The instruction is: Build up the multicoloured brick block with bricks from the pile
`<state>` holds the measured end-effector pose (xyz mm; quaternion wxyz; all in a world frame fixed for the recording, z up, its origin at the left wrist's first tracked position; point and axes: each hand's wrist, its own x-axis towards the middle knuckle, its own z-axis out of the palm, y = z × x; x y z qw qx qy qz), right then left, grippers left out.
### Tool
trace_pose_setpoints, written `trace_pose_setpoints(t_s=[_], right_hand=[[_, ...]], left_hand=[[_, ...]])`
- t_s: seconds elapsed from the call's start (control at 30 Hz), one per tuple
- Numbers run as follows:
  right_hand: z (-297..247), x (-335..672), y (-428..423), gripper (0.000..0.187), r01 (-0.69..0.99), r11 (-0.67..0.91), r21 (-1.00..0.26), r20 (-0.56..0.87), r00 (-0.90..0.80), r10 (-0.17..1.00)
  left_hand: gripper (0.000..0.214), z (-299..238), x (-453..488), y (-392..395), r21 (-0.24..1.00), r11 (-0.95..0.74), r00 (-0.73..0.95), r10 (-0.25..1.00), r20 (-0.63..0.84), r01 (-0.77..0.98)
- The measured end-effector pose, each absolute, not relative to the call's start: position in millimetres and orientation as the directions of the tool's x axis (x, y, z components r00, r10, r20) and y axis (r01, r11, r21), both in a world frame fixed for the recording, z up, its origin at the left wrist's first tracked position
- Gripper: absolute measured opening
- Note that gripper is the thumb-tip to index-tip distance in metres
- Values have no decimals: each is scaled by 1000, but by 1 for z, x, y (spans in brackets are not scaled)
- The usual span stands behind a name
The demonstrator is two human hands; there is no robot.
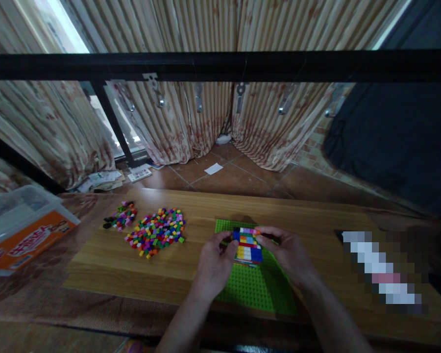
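Observation:
A multicoloured toy brick build (248,251) stands on a green studded baseplate (255,289), layered in white, blue, yellow, red and pink. My left hand (215,262) is closed at the build's left side, thumb and fingers against the dark blue bricks there. On the opposite side, my right hand (290,252) grips the upper right corner, its fingertips by a small orange brick (257,232). Whether that orange brick is loose or fixed cannot be made out. The fingers partly cover both sides of the build.
To the left on the wooden board (106,269) lie a large pile of small bricks (158,230) and a smaller pile (123,215). A clear plastic box (25,225) with an orange label stands far left. A blurred-out object (384,269) lies at right. A black rail (220,66) crosses behind.

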<state>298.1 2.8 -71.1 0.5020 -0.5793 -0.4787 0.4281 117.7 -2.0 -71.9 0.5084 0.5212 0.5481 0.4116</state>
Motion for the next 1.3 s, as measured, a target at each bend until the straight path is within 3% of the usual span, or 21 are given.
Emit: trace_pose_setpoints(t_s=[0.23,0.53,0.97,1.3], right_hand=[[-74,297,7,34,61,-62,-996,-53,141,989],[-68,293,5,19,197,4,-980,34,146,989],[-75,286,-2,31,115,27,-993,42,132,990],[-85,277,8,36,24,-39,-999,-32,233,972]], left_hand=[[35,-71,118,-3,973,127,46,989,-139,195],[38,-69,118,-1,976,129,8,991,-133,176],[43,-70,114,1,976,132,37,989,-140,175],[45,-66,115,2,969,141,31,988,-150,204]])
